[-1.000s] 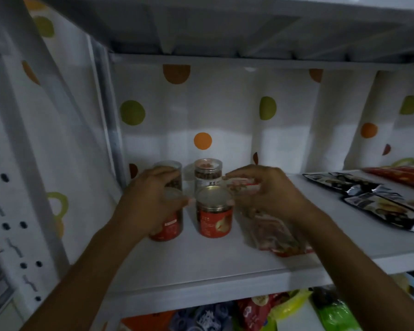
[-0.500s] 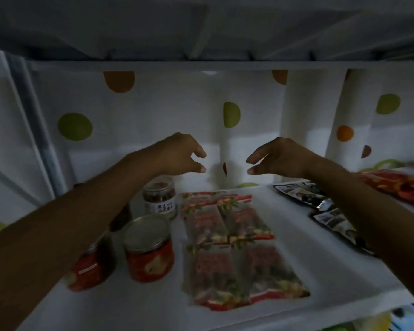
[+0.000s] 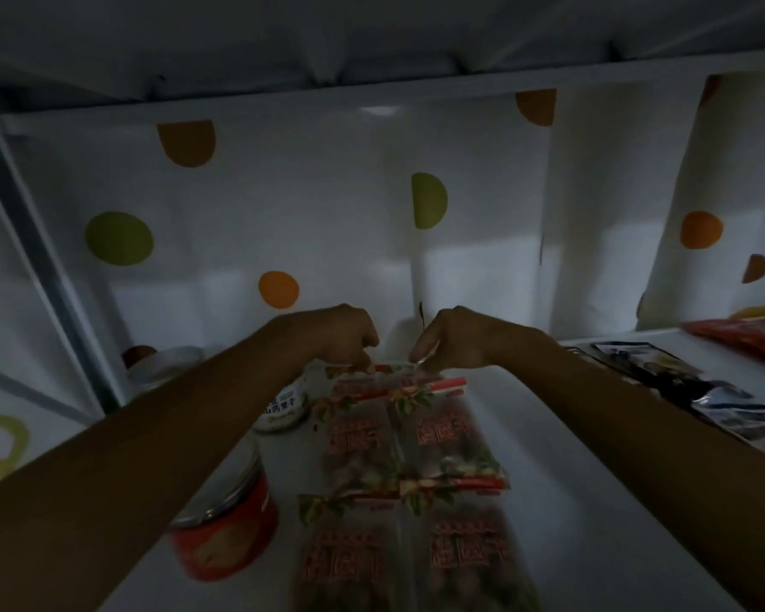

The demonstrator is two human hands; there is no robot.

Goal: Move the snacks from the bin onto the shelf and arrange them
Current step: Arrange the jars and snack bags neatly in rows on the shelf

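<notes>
1. Both hands reach deep into the shelf point(image 3: 570, 479). The left hand point(image 3: 341, 337) and the right hand point(image 3: 456, 342) each come down with fingertips on the far edge of the clear snack packets point(image 3: 398, 439). They look pinched on that edge, but the dim, blurred view does not show it well enough — I cannot tell if either grip is truly closed on it.
2. The packets lie flat in the middle of the shelf, in what looks like two rows running from the back towards the front edge, side by side and touching.
3. Left of them stand the tins: a red tin point(image 3: 226, 523) near the front and a white-labelled jar point(image 3: 283, 408) behind it, partly hidden by the left forearm.
4. To the right, well apart, dark packets point(image 3: 663, 373) lie flat, with a red packet point(image 3: 747, 337) beyond.
5. Judged from this, much is already shelved and this step is straightening. The bin is out of view, so what is left cannot be told.
</notes>
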